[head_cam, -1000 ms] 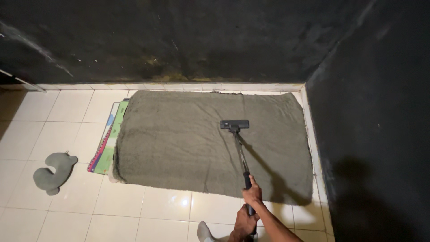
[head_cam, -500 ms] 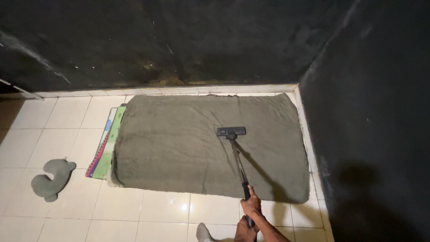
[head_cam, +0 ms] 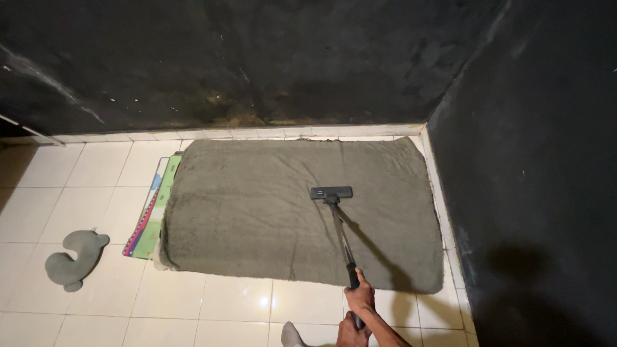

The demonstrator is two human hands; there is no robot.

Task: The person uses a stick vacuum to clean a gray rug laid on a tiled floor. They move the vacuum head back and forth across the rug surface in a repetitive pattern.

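Here, both hands grip the slim black wand of a vacuum cleaner (head_cam: 342,234), right hand (head_cam: 362,297) clamped above the left hand (head_cam: 351,333) at the frame's bottom. Its flat black floor head (head_cam: 331,193) rests right of centre on a shaggy grey-green rug (head_cam: 257,205), pushed into the dark walls' corner. White tile floor (head_cam: 83,186) lies open leftward, around a grey neck pillow (head_cam: 74,257) and a colourful mat (head_cam: 154,205) under the rug's left edge.
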